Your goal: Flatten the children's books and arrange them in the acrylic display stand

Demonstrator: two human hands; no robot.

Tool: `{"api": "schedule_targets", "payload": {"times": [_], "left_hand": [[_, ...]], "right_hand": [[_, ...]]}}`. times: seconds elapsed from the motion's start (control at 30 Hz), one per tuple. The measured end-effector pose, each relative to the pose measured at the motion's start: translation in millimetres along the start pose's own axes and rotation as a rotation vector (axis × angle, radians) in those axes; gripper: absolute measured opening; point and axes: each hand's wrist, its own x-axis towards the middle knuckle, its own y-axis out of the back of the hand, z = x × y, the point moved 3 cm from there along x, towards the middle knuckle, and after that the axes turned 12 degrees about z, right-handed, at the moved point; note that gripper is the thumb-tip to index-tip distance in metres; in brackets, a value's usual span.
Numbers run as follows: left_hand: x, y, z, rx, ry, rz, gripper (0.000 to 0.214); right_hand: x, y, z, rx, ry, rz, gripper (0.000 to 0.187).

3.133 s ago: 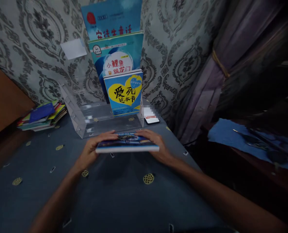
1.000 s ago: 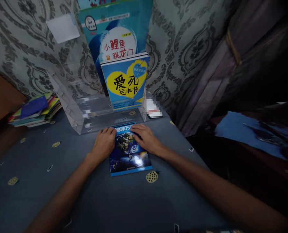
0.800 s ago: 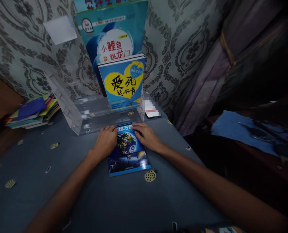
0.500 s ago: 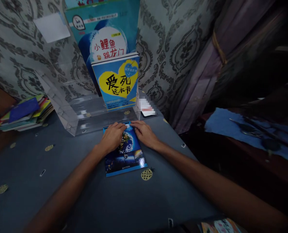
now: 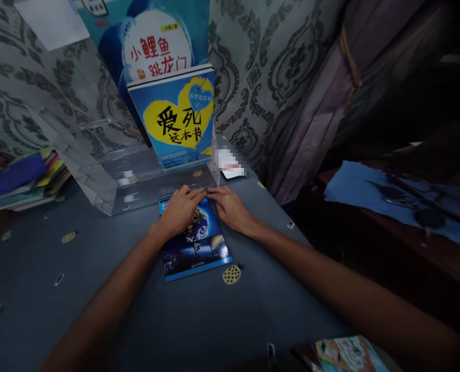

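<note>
A dark blue book (image 5: pixel 193 258) with a picture of the earth on its cover lies flat on the table. My left hand (image 5: pixel 181 207) rests across the upper part of its cover, fingers stretched toward the top edge. At the top right corner is my right hand (image 5: pixel 232 209), its fingers extended and nearly meeting the left fingertips, its thumb apart below. Both hands are open, and the fingers hide the book's top edge. Just behind them stands a clear acrylic rack (image 5: pixel 98 194), holding a blue book with a yellow heart (image 5: pixel 179 121) and a taller teal book (image 5: pixel 158 41).
A stack of books (image 5: pixel 24 178) lies at the left on the patterned tablecloth (image 5: pixel 109 248). A white card (image 5: pixel 230 164) sits right of the rack. Beyond the table's right edge, blue cloth (image 5: pixel 346 191) bears dark tools. Another colourful book (image 5: pixel 350 354) shows at the bottom edge.
The view has shifted slightly, so the rack and books appear farther left and higher. My left hand has edged toward the right hand along the top of the book, which remains flat.
</note>
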Motion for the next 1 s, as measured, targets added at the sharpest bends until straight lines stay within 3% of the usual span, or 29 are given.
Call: {"api": "schedule_targets", "payload": {"times": [0.43,0.77,1.0], "left_hand": [[-11,-4.1,-12,-0.167,-0.022,0.023,0.059],[-9,10.7,10,-0.019,-0.018,-0.057,0.054],[-21,13.1,12,-0.106,-0.056,-0.084,0.056]], "right_hand": [[-28,34,-20,0.050,0.089,-0.102,0.051],[-31,28,-20,0.051,0.123,-0.091,0.047],[-27,33,-27,0.008,0.146,-0.126,0.046]]}}
